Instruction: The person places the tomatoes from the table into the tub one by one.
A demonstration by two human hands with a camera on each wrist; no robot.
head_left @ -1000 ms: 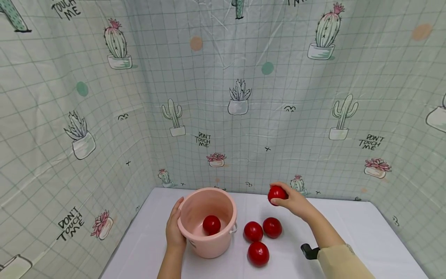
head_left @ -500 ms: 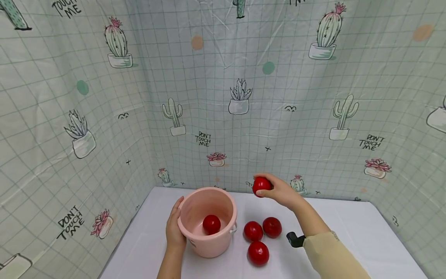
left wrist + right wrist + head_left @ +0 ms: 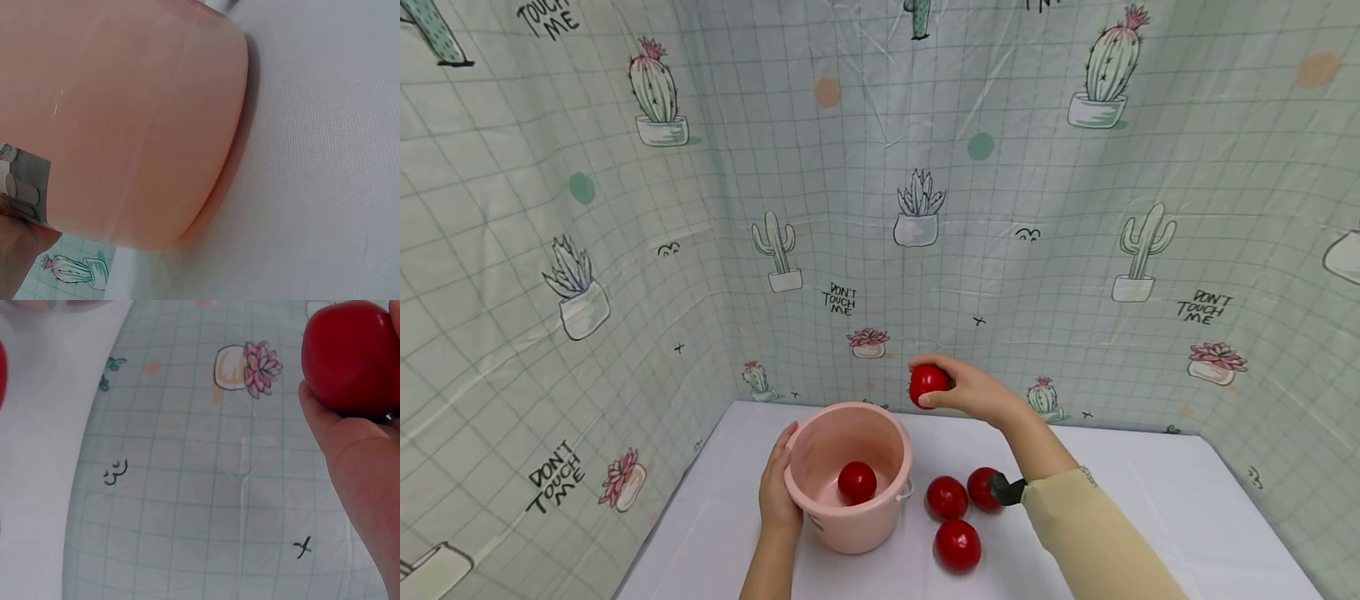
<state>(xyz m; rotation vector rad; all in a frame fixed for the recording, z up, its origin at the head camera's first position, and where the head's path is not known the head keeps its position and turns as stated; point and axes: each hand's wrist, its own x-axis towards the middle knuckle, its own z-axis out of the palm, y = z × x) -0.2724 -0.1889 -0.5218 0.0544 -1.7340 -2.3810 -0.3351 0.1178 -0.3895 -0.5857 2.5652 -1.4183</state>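
Observation:
A pink bucket (image 3: 848, 525) stands on the table at centre-left in the head view, with one red apple (image 3: 857, 482) inside. My left hand (image 3: 778, 492) holds the bucket's left side, fingertips near its rim; the left wrist view shows mostly the bucket's wall (image 3: 137, 119). Above the table, behind and right of the bucket, my right hand (image 3: 976, 392) grips another red apple (image 3: 927, 387) between thumb and fingers. In the right wrist view this apple (image 3: 350, 359) sits at the upper right, its far side hidden.
Right of the bucket lie three more red apples, one at the front (image 3: 957, 546), one behind it (image 3: 946, 498), and one (image 3: 982, 489) partly covered by a black wrist attachment (image 3: 1004, 490). A cactus-print curtain (image 3: 850, 192) encloses the white table (image 3: 1120, 492).
My right hand has carried its apple left and slightly upward, from above the table's right part toward the bucket. The left hand and bucket stay in place.

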